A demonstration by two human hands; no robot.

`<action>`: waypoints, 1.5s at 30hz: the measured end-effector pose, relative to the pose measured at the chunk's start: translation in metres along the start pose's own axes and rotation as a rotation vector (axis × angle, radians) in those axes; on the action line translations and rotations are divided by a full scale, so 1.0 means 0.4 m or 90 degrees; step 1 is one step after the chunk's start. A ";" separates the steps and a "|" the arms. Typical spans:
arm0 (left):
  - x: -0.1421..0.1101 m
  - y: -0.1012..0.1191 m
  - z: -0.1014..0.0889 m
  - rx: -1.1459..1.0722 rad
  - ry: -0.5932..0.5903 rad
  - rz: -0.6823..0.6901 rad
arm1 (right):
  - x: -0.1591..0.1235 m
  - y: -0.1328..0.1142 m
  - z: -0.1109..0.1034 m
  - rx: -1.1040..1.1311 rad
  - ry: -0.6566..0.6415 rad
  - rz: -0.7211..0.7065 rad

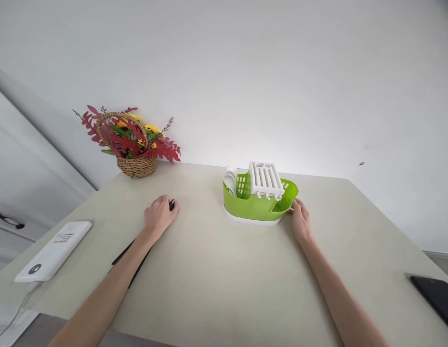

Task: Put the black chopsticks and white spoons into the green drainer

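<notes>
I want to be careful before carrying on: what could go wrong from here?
The black chopsticks in the left hand splay apart toward the near edge, so one might slip loose.

The right hand is at one end of the green utensil caddy, so a push there could turn it.

A jolt might also shift the white spoon inside.

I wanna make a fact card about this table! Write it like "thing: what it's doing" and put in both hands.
Left hand: closed on thin black sticks, low over the table
Right hand: at the right end of the green caddy; some fingers hidden
On top of caddy: white slotted rack with little hooks
Inside caddy, left end: white spoon-like thing
Back left: wicker basket of red leaves and yellow flowers
Left edge: white device with a cable
Right edge: black phone
</notes>
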State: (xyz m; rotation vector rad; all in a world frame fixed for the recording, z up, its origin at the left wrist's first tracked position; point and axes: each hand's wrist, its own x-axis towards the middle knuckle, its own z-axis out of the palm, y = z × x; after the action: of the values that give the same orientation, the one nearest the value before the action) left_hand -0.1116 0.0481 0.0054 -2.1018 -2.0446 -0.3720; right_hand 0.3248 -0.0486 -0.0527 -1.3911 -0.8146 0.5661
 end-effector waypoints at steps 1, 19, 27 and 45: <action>0.000 -0.001 0.003 -0.002 0.008 0.005 | 0.001 0.001 0.000 0.000 0.000 0.001; 0.079 0.277 -0.146 -0.536 0.206 0.323 | 0.007 0.006 0.003 -0.009 0.014 0.001; 0.162 0.481 -0.225 -0.238 0.043 0.444 | 0.017 0.009 0.003 0.016 0.020 0.003; 0.173 0.515 -0.230 -0.059 0.069 0.549 | 0.061 0.074 0.004 0.004 -0.011 -0.002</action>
State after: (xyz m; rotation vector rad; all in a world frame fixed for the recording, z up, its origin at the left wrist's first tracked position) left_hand 0.0908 0.0788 0.1223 -2.6765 -0.9181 -0.4121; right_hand 0.3419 -0.0251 -0.0780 -1.3813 -0.8283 0.5776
